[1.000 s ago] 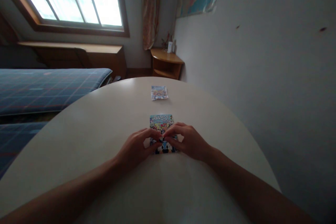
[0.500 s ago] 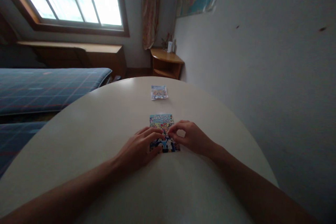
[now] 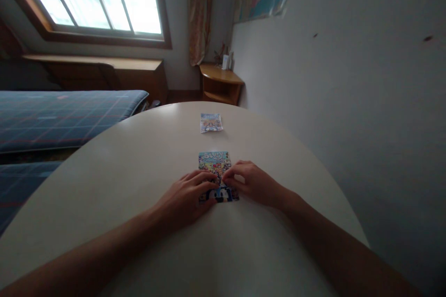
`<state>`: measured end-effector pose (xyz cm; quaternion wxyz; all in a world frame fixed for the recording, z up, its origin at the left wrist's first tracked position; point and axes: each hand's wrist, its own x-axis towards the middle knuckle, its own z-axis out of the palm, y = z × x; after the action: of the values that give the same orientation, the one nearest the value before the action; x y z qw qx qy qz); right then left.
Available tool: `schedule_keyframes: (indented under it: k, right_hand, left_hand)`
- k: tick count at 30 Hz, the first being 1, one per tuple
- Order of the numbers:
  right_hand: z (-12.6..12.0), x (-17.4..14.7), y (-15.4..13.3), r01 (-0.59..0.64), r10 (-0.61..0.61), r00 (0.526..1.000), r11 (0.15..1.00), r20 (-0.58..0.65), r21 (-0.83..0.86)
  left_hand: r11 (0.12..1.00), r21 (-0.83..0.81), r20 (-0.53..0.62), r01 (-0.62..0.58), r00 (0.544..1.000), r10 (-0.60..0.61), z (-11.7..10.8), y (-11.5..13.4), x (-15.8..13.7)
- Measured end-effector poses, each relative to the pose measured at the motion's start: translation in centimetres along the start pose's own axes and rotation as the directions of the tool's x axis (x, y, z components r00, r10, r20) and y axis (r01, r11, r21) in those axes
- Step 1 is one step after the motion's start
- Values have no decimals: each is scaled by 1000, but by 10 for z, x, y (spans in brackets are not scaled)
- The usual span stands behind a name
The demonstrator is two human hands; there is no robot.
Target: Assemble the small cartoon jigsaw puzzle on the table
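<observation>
A small rectangular, brightly coloured cartoon picture (image 3: 214, 158) lies flat on the table in front of me, with dark blue cartoon shapes along its near edge. It may be a jigsaw puzzle; seams are too fine to make out. My left hand (image 3: 190, 192) rests over its left side, fingers stretched out and slightly apart, covering that part. Over the picture's right side, my right hand (image 3: 247, 181) has thumb and forefinger brought together in a pinch. Whatever lies between those fingertips is too small to name. The fingertips of both hands are close together near the picture's middle.
A creased printed paper (image 3: 211, 122) lies farther back on the round white table (image 3: 146, 148). Beyond the table are a plaid mattress (image 3: 69, 118) at left and a wooden corner shelf (image 3: 223, 75). A bare wall (image 3: 331, 93) runs along the right.
My left fingers have shifted slightly down over the picture, and the blue shapes at its near edge look different. My right hand keeps its pinch in almost the same place.
</observation>
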<state>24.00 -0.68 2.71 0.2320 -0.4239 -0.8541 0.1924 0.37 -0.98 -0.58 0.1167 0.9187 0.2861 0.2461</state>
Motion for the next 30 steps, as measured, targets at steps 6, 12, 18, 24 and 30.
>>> schedule_keyframes:
  k: [6, 12, 18, 24, 30]
  right_hand:
    - [1, 0, -1, -5, 5, 1000, 999, 1, -32]
    - [2, 0, -1, 12, -13, 1000, 999, -17, -53]
    - [4, 1, -3, 30, -31, 999, 995, -13, -94]
    - [4, 1, -4, 11, -13, 1000, 991, -17, -132]
    - [4, 0, -5, -4, 3, 1000, 990, -2, -140]
  left_hand:
    - [1000, 7, -2, 1, 1000, -1, 1, 0, 0]
    - [1000, 5, -10, -2, 1000, 2, 1, 0, 0]
    - [1000, 13, -3, -4, 1000, 5, 1, -1, -1]
    - [1000, 8, -2, -3, 1000, 3, 0, 0, -1]
    - [1000, 20, -6, 5, 1000, -4, 1, 0, -1]
